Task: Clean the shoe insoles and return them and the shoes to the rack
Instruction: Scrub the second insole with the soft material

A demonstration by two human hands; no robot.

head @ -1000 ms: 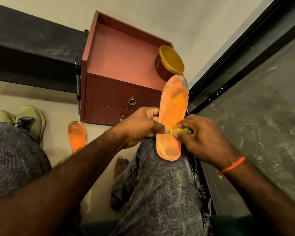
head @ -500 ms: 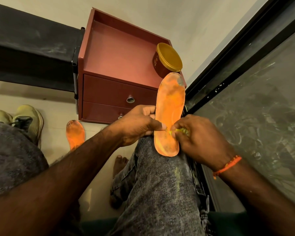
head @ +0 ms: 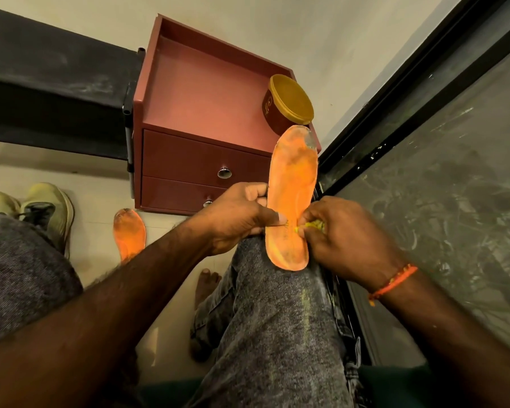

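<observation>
1. the person sits, and an orange insole [head: 293, 198] stands with its heel end on the right knee [head: 277, 290], which is covered with grey speckled jeans. its toe end points up, toward the small cabinet.
2. the left hand [head: 236, 216] grips the left edge of this insole; the thumb presses flat on the orange face and the other fingers are curled behind it.
3. the right hand [head: 345, 234] is at the right edge of the same insole. its fingers are closed around a small yellow scrubbing thing [head: 311, 226], and this touches the orange face just beside the left thumb. i cannot tell what this thing is exactly, because most of it is hidden in the fingers.
4. an orange thread bracelet [head: 393, 281] is on the right wrist.
5. the second orange insole [head: 130, 234] lies on the pale floor, left of the knee, just in front of the cabinet.
6. a pair of pale yellow-green shoes [head: 46, 207] stands on the floor at the far left, well apart from the hands.
7. the dark red cabinet [head: 195, 163] has two drawers with metal knobs. a brown tub with a yellow lid [head: 289, 104] stands on its top, at the right back corner.
8. a bare foot [head: 206, 284] rests on the floor under the knee.
</observation>
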